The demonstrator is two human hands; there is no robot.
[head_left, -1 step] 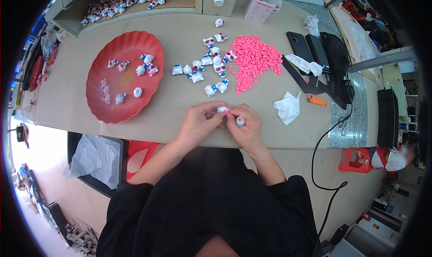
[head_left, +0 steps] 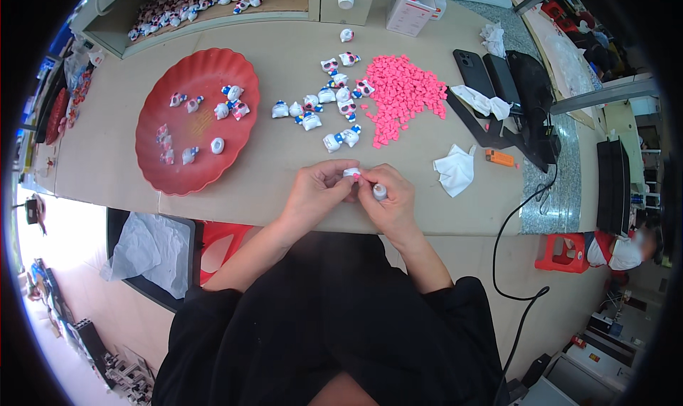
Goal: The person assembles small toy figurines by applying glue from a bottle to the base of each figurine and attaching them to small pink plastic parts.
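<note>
Close to the table's near edge, both my hands meet around a small white toy figure [head_left: 351, 172]. The fingers of my left hand [head_left: 313, 193] are closed on this figure, mostly covering it. My right hand [head_left: 395, 201] pinches a tiny pink piece [head_left: 356, 178] against it. A small white bottle with a round end [head_left: 380, 192] is tucked in the same right hand. Beyond my hands lie several white, blue and pink toy figures [head_left: 311, 121], beside a heap of small pink pieces [head_left: 405, 86].
A red scalloped plate [head_left: 153, 114] at left holds several figures. Right of the heap are a black phone [head_left: 471, 72], crumpled tissue [head_left: 455, 170], an orange lighter [head_left: 500, 158] and a black cable [head_left: 509, 221]. A shelf full of figures [head_left: 192, 1] and a white box [head_left: 410, 11] stand behind.
</note>
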